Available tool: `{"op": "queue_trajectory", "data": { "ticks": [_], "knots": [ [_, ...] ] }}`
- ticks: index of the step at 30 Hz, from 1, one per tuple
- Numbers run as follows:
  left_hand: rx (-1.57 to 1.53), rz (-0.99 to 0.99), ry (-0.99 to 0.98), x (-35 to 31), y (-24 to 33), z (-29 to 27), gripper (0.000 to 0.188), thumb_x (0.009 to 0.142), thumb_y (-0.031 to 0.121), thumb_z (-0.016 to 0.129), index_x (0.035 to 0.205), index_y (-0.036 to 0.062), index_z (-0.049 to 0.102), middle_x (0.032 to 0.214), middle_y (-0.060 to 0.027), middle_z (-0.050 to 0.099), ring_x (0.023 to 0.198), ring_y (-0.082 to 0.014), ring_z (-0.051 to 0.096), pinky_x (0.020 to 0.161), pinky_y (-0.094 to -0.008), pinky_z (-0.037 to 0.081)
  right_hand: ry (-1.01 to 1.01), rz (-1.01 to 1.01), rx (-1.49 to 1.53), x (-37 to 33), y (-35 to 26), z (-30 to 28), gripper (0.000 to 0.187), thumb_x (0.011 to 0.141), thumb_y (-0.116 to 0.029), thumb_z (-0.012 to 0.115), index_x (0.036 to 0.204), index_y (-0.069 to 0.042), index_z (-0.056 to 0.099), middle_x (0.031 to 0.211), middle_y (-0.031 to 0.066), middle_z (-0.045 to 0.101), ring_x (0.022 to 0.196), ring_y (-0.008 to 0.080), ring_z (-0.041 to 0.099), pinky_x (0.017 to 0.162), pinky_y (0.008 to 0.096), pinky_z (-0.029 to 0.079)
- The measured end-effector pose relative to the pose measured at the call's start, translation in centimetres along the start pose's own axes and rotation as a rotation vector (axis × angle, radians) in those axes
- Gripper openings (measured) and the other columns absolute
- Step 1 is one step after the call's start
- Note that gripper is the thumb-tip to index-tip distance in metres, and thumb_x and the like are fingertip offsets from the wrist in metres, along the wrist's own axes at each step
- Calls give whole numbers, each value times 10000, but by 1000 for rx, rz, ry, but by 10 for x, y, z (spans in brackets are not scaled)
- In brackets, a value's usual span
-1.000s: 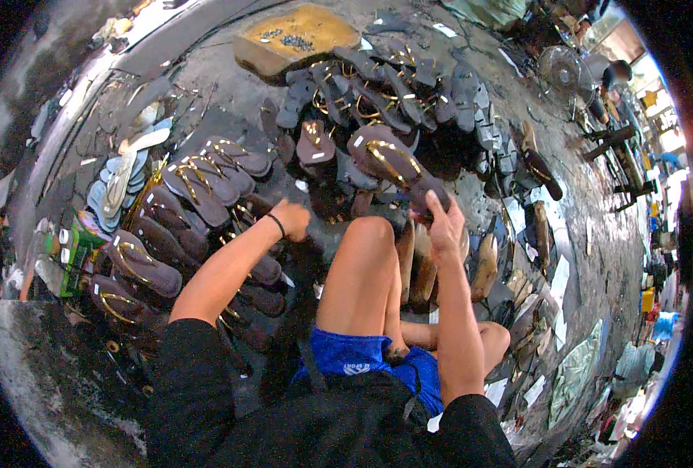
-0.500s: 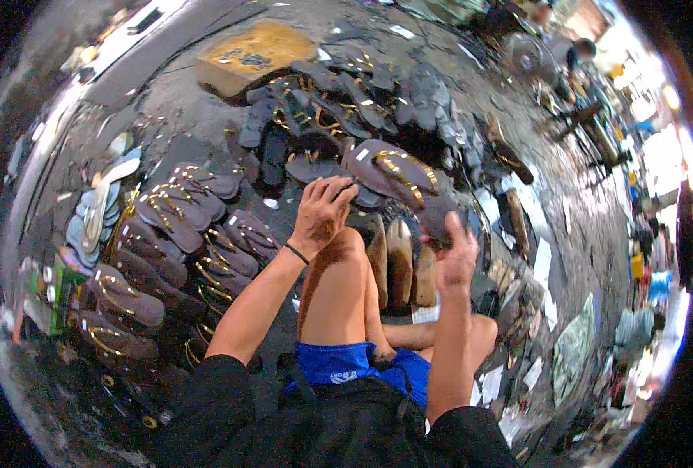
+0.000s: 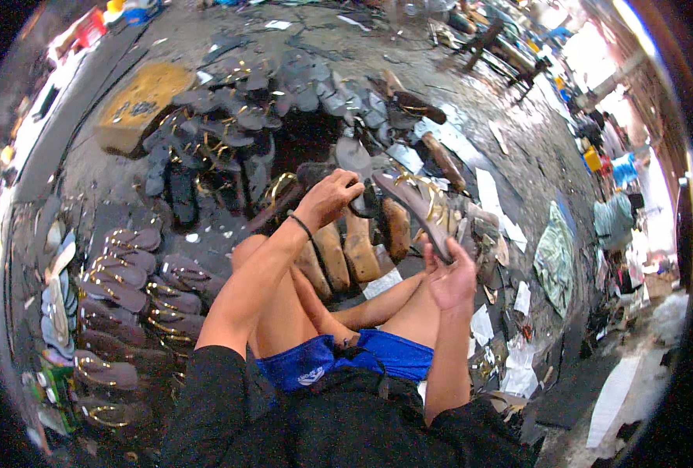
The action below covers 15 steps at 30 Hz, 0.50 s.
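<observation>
My right hand (image 3: 449,279) grips a brown sandal (image 3: 418,210) with gold straps by one end, thumb and fingers closed on it. The sandal is tilted up on edge, its sole edge facing left. My left hand (image 3: 329,201) is curled shut just left of the sandal, apart from it. A small dark thing (image 3: 362,201) shows by its fingertips; I cannot make out its kind or whether it is held. Several wooden shoe lasts (image 3: 360,251) stand below, between my knees. Another sandal (image 3: 275,201) with gold straps lies past my left wrist.
Rows of gold-strapped sandals (image 3: 115,285) lie on the floor at left. A heap of grey and dark sandals (image 3: 237,105) spreads ahead, beside a yellowish block (image 3: 145,101). Paper scraps (image 3: 496,207) and a green cloth (image 3: 553,259) lie to the right.
The view has swung right. The sandal has gone from lying nearly flat to tilted on edge in my right hand. My left hand has come away from it.
</observation>
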<state>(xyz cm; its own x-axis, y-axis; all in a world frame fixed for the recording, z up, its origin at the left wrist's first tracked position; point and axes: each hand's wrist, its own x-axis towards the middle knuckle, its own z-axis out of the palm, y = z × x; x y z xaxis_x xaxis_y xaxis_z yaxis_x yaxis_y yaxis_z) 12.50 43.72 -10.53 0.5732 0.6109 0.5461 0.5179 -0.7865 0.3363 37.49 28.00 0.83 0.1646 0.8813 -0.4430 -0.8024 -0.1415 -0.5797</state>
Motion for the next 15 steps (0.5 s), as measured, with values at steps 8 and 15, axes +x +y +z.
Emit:
{"op": "queue_trajectory", "data": {
  "ticks": [8, 15],
  "knots": [
    [-51, -118, 30, 6, 12, 20, 277, 817, -19, 584, 1069, 81, 637, 1130, -124, 626, 1140, -340, 566, 974, -409, 505, -239, 435, 1068, -29, 51, -57, 388, 973, -114, 495, 1288, 113, 497, 1241, 207, 585, 1012, 280, 676, 824, 346, 615],
    [40, -448, 387, 18, 22, 12, 794, 860, 24, 650, 1556, 110, 278, 1429, -225, 504, 1329, -351, 490, 1076, -370, 443, -261, -16, 120, 0, 17, -71, 482, 968, -138, 515, 1410, 27, 414, 1267, 149, 600, 1058, 275, 657, 872, 400, 582]
  ]
}}
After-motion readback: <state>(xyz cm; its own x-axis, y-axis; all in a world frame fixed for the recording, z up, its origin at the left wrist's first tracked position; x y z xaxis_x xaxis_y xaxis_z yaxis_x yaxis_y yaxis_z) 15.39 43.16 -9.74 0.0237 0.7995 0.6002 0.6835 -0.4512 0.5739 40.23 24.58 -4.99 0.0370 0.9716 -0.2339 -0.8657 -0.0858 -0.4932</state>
